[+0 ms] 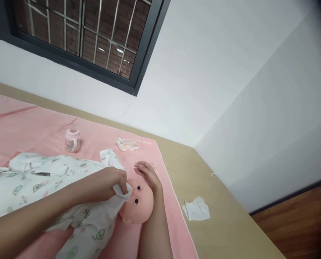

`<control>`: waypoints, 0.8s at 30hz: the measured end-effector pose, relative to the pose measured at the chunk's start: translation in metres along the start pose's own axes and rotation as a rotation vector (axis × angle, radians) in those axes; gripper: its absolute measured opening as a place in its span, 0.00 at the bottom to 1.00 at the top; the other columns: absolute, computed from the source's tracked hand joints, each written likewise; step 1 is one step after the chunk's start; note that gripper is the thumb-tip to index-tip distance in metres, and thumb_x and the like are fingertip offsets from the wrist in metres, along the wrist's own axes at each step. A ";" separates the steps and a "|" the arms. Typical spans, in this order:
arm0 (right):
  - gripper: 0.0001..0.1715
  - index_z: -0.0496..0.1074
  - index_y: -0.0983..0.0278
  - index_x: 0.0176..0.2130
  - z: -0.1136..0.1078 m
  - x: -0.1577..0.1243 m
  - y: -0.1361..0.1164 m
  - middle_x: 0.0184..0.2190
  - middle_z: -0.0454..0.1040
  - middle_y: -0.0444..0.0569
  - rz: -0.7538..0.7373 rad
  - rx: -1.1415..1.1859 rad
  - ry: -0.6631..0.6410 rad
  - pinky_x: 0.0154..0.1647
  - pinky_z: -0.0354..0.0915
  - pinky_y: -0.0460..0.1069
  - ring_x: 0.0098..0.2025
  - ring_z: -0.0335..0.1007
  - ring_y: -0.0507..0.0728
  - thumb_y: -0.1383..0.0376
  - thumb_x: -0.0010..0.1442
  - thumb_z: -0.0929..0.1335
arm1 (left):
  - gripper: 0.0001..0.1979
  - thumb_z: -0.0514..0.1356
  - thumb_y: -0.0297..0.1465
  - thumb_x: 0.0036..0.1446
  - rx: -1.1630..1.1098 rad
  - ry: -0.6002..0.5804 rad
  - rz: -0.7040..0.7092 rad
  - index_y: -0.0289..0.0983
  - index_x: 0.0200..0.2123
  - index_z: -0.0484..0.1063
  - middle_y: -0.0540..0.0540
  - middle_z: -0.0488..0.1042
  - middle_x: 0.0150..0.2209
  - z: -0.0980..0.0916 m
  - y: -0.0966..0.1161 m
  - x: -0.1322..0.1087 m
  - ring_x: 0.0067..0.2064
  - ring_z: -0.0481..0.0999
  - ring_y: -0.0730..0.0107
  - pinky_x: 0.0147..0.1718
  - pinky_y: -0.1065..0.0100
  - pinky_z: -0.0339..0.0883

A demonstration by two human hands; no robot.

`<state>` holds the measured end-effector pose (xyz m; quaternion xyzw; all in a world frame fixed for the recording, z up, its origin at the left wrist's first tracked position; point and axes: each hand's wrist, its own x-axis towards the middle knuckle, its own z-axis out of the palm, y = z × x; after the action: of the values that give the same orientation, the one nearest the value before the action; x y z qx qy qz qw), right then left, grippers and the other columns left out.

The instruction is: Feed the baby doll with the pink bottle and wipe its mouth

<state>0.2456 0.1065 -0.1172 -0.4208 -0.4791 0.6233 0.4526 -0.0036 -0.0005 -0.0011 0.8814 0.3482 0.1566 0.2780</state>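
A baby doll [142,210] lies face up in a white printed romper [76,169], its head toward the right. My left hand [113,183] reaches across its chest, fingers closed on a white tissue [124,194] held against the doll's mouth and chin. Part of the tissue hangs down over the doll's collar. Curved around the top of the head is my right hand [147,174], its forearm lying along the head's right side. The right fingers are loosely bent beyond the head and hold nothing that I can see.
A pink mat [41,118] covers much of the wooden tabletop [182,158]. Behind the doll stand a baby bottle with a pink lid [73,139] and a small clear plastic packet [127,144]. A folded white tissue [196,209] lies on the wood at right. A wall and barred window rise behind.
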 end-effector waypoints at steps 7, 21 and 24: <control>0.23 0.73 0.64 0.39 0.001 0.000 0.000 0.41 0.77 0.51 0.002 0.004 -0.003 0.57 0.63 0.55 0.42 0.75 0.55 0.56 0.46 0.77 | 0.22 0.51 0.13 0.39 0.088 0.011 -0.033 0.41 0.25 0.78 0.51 0.70 0.31 -0.001 -0.001 0.000 0.32 0.68 0.73 0.32 0.73 0.53; 0.23 0.73 0.64 0.39 0.002 -0.001 -0.001 0.41 0.77 0.51 0.006 -0.005 0.002 0.57 0.63 0.55 0.43 0.74 0.55 0.56 0.46 0.76 | 0.17 0.49 0.15 0.36 0.182 0.093 -0.018 0.38 0.22 0.71 0.50 0.70 0.32 0.001 -0.012 0.008 0.34 0.68 0.70 0.31 0.72 0.52; 0.23 0.73 0.64 0.39 0.002 -0.001 -0.001 0.41 0.77 0.51 0.001 -0.001 -0.001 0.57 0.63 0.55 0.43 0.74 0.55 0.56 0.46 0.76 | 0.15 0.48 0.15 0.36 0.179 0.093 -0.020 0.37 0.20 0.69 0.50 0.67 0.31 0.001 -0.009 0.008 0.33 0.66 0.71 0.30 0.72 0.51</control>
<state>0.2440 0.1052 -0.1162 -0.4210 -0.4792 0.6235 0.4521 -0.0027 0.0100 -0.0068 0.8910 0.3823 0.1627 0.1832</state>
